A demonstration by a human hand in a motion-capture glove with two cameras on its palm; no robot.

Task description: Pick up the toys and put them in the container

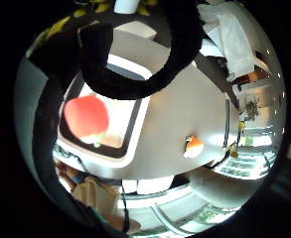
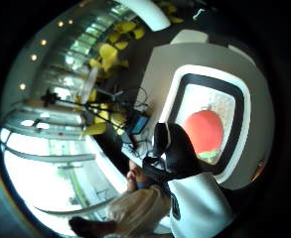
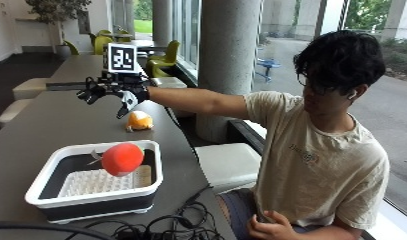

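A round red toy [image 3: 123, 158] is over the white container [image 3: 50, 197] with the dark inside, and nothing holds it; I cannot tell if it touches the container's floor. The palm views show the red toy [image 1: 86, 116] [image 2: 203, 131] over the container [image 1: 135, 144] [image 2: 237, 94] too. My gloved right hand [image 3: 115, 93] is raised above the table beyond the container, fingers spread and empty. An orange toy [image 3: 139, 120] [image 1: 193, 146] lies on the grey table [image 3: 43, 125], just below and right of the hand.
Black cables [image 3: 163, 225] lie at the table's near end beside the container. A white bench seat [image 3: 229, 162] stands between the table and the person. A concrete pillar [image 3: 228, 60] rises behind the arm.
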